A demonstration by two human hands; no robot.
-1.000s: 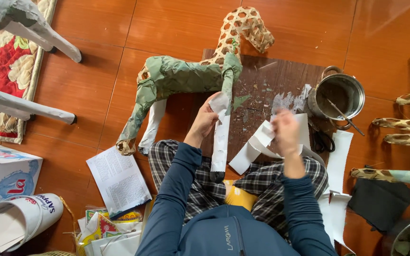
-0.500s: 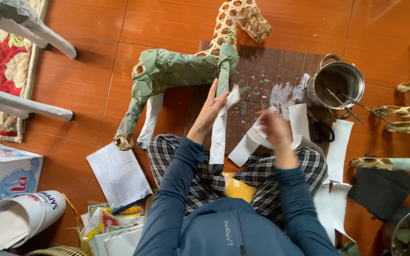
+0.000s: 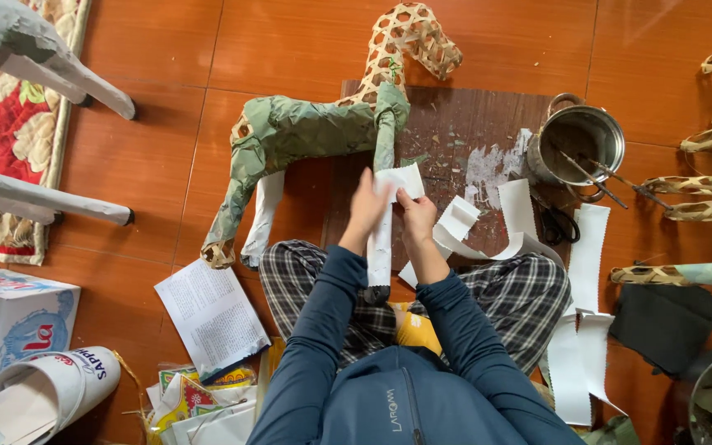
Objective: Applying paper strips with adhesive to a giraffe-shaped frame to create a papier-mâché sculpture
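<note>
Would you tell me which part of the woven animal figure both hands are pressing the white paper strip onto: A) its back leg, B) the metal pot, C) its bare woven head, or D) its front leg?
D: the left hand and right hand hold the white paper strip against the front leg of the woven animal figure.

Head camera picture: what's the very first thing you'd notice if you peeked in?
A big woven animal frame, half covered in green paper, lies on the orange floor at the middle top. Just below it, the left hand and right hand press a white paper strip onto its front leg. A metal pot with sticks in it stands at the right on a dark board.
</note>
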